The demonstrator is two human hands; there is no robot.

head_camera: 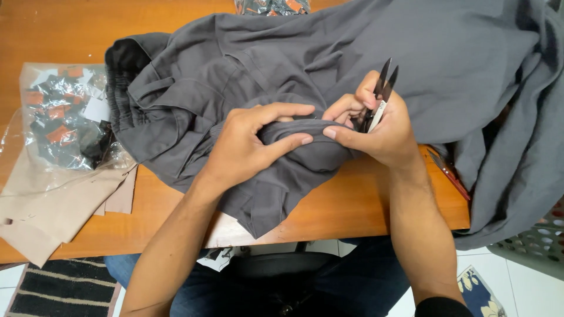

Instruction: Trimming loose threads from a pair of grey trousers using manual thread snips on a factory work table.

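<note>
An orange wooden table [346,205] fills the view, seen from above, with white floor tiles and a striped rug [61,287] below its near edge. A grey garment [329,64] lies spread across most of the table, and one side of it hangs over the right edge above a grey plastic basket [537,243].

My left hand [247,144] grips a bunched fold of the garment at the middle of the table: thumb below and index finger above curl round the fold, nearly closed, with cloth filling the gap between them. My right hand [379,126] meets it from the other side, its thumb [346,136] pressed flat against the same fold, just beside my left thumb tip. The remaining right fingers are curled shut around small thread snips [380,97], whose dark blades stick up past my knuckles, points close together and clear of the cloth.

At the left, a clear plastic bag [61,117] of black and orange tags rests on beige fabric pieces [53,208]. Red-handled scissors [449,173] lie partly under the garment at the right.
</note>
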